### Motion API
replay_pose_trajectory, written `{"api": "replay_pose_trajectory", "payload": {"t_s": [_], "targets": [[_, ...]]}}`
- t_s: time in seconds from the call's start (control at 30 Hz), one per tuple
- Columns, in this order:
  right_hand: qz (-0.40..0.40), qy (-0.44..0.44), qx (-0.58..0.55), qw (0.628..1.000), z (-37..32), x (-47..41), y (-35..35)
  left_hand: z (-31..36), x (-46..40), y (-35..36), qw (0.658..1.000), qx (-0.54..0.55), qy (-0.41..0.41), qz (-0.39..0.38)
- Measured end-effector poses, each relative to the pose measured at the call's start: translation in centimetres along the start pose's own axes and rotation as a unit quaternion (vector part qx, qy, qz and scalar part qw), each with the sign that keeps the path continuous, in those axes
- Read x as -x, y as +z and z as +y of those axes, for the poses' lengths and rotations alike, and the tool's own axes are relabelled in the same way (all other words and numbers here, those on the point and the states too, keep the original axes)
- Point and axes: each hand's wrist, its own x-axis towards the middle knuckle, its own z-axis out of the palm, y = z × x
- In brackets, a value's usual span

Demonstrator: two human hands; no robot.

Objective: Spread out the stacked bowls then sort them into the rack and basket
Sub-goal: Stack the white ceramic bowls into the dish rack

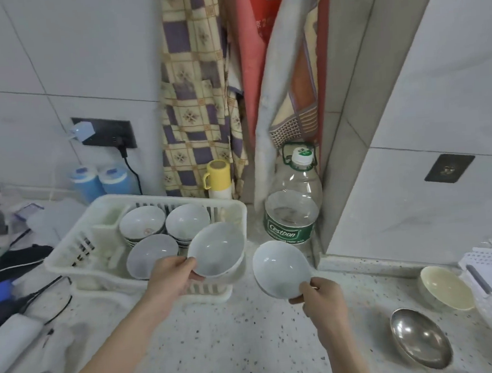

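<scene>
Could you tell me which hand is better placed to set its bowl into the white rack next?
Left, probably: the left hand holds its white bowl over the rack; the right hand's bowl hangs beside it.

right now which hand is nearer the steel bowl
Right. The right hand, holding a white bowl, is just up-left of the steel bowl; the left hand is far across, at the rack.
</scene>
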Motion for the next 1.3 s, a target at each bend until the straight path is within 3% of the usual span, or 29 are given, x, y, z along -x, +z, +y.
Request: {"api": "replay_pose_trajectory", "payload": {"t_s": [0.33,0.5,0.87,1.13,1.3], "targets": [[-0.047,-0.03,0.036,0.998,-6.4,-1.0,9.0,-0.6,-5.8,-8.0,0.998,0.045,0.011,0.032],[-0.081,-0.024,0.078,0.993,-7.6,-1.6,11.7,-1.2,-8.1,-9.1,0.995,0.085,-0.015,0.054],[-0.062,0.006,0.198,0.978,-7.5,-3.2,15.8,-2.4,-10.6,-10.0,0.985,0.163,-0.04,0.05],[-0.069,0.007,0.347,0.936,-6.7,-4.3,18.6,-2.5,-10.8,-10.5,0.988,0.15,-0.031,0.031],[-0.095,0.018,0.375,0.922,-6.8,-4.8,19.2,-2.8,-10.7,-10.4,0.987,0.157,-0.028,0.031]]}}
